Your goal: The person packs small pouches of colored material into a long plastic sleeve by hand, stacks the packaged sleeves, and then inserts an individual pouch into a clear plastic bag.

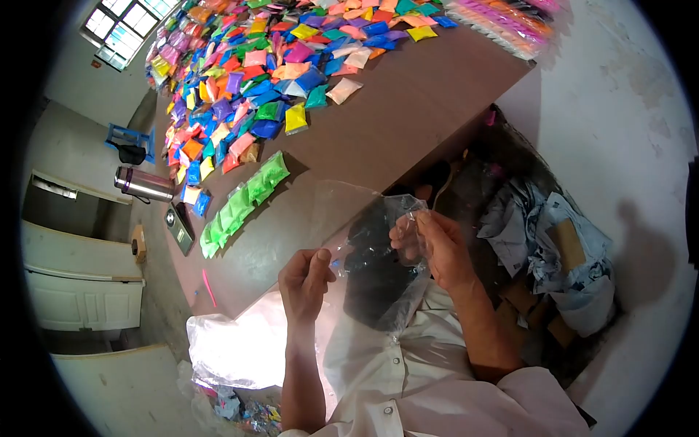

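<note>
Beside the brown bench (429,109), the left hand (304,284) and right hand (439,247) pinch a clear plastic bag (386,266), likely feather-light, limp and slippery, best gripped by its edges.

Two hands in play, a left hand (302,285) and a right hand (443,247), with one clear plastic bag (399,295) between them! Across the tabletop (415,116) it's one green packet strip (246,204), one pink stick (209,288), and at left one metal flask (143,184) and one grey device (179,228). Farther off, small coloured packets (256,89) by the dozen, overlapping too thickly to count!
</note>
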The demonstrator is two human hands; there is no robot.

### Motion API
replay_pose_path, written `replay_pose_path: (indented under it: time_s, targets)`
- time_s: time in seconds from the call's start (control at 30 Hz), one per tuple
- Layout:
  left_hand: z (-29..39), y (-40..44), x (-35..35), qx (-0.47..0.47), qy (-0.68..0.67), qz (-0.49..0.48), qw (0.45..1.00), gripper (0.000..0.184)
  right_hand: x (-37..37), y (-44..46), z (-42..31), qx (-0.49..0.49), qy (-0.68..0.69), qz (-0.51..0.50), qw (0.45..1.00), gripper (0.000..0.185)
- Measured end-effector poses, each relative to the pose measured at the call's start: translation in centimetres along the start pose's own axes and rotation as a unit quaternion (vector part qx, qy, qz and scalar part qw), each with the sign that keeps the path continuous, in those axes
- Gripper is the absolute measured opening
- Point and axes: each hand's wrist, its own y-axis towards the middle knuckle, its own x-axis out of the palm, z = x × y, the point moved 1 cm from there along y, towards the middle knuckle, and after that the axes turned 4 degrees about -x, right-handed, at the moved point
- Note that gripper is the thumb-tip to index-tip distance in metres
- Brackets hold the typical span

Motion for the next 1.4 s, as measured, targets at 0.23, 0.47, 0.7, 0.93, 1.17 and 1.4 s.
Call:
replay_pose_path:
  time_s: [0.23, 0.47, 0.7, 0.93, 1.17, 1.4]
  targets:
    - [-0.6, 0.3, 0.1, 0.015, 0.0, 0.015, 1.0, 0.027, 0.4, 0.5, 0.2, -0.005, 0.005, 0.045, 0.999, 0.039]
    - [3.3, -3.7, -0.7, 0.409, 0.339, 0.185, 0.827, 0.043, 0.3, 2.4, -1.7, 0.005, -0.01, 0.098, 0.995, 0.043]
    - [1.7, -6.6, 3.5, 0.164, 0.25, -0.134, 0.945, 0.055, 1.4, 3.0, -2.7, 0.016, 0.048, 0.126, 0.991, 0.043]
    - [-1.5, -7.6, 4.0, 0.154, 0.239, -0.204, 0.937, 0.061, -1.2, 4.6, -1.0, -0.115, -0.02, 0.104, 0.988, 0.031]
    - [-2.5, -8.8, 4.0, 0.195, 0.249, -0.172, 0.933, 0.063, -1.3, 4.7, -2.4, -0.088, -0.098, 0.168, 0.977, 0.022]
    - [-2.7, -9.1, 3.8, 0.177, 0.226, -0.166, 0.944, 0.064, -0.5, 5.0, -1.9, -0.089, -0.029, 0.199, 0.976, 0.025]
